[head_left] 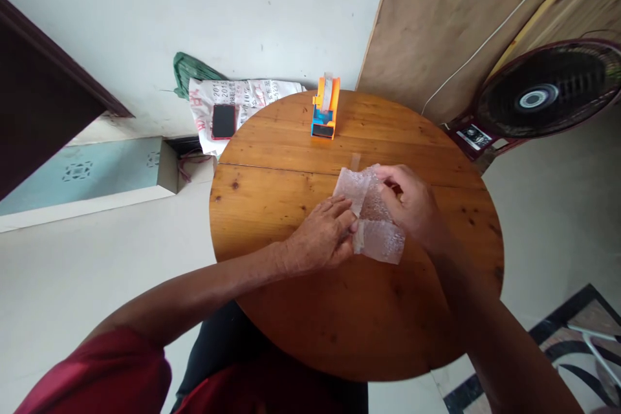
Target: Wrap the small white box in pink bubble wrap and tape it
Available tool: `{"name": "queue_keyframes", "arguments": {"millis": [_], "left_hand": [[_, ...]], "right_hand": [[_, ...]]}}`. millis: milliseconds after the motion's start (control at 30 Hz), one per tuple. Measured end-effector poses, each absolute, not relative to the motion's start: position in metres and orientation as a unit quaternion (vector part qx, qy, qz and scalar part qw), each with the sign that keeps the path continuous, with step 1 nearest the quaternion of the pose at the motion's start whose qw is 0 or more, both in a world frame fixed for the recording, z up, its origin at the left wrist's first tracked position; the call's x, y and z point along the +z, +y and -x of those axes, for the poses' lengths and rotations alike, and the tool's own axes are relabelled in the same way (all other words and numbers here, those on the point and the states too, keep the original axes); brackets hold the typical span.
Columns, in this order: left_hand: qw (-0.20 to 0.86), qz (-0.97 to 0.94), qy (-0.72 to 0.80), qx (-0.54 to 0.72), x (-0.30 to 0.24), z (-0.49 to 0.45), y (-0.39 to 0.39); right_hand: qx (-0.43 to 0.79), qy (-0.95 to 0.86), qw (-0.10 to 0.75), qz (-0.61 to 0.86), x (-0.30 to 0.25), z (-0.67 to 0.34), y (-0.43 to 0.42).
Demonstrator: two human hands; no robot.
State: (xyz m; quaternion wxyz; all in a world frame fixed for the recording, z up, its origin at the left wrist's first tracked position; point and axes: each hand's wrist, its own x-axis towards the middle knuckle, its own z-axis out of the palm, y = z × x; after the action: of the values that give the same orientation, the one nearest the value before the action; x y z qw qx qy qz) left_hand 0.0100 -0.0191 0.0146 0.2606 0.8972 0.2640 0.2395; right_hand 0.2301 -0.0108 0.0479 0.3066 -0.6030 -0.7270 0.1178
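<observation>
A small bundle wrapped in clear bubble wrap (376,233) lies near the middle of the round wooden table (301,297). My left hand (320,239) rests on its left edge, fingers pressed down on a strip of tape there. My right hand (412,207) grips the top right of the wrap with curled fingers. A short piece of clear tape (356,161) sticks to the table just beyond the bundle. An orange and blue tape dispenser (325,110) stands at the table's far edge.
A dark phone (224,121) lies on a printed white sack (242,100) beyond the table, with a green bag (191,71) behind it. A floor fan (548,94) stands at the right, by leaning wooden boards (451,19).
</observation>
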Motion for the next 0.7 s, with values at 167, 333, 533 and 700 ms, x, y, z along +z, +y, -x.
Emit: {"name": "queue_keyframes", "arguments": {"millis": [167,333,533,700], "left_hand": [[0.235,-0.901,0.298,0.212,0.013,-0.011,-0.023],[0.22,-0.909,0.3,0.189,0.021,-0.01,-0.025],[0.222,-0.915,0.289,0.173,0.027,-0.009,-0.022],[0.248,-0.914,0.273,0.17,0.025,-0.01,-0.017]], "right_hand": [[0.109,-0.823,0.183,0.526,0.063,-0.216,-0.028],[0.083,-0.737,0.29,0.605,0.067,-0.224,-0.048],[0.253,-0.547,0.365,0.71,0.042,-0.237,-0.108],[0.405,-0.472,0.359,0.696,0.03,-0.227,-0.117]]}}
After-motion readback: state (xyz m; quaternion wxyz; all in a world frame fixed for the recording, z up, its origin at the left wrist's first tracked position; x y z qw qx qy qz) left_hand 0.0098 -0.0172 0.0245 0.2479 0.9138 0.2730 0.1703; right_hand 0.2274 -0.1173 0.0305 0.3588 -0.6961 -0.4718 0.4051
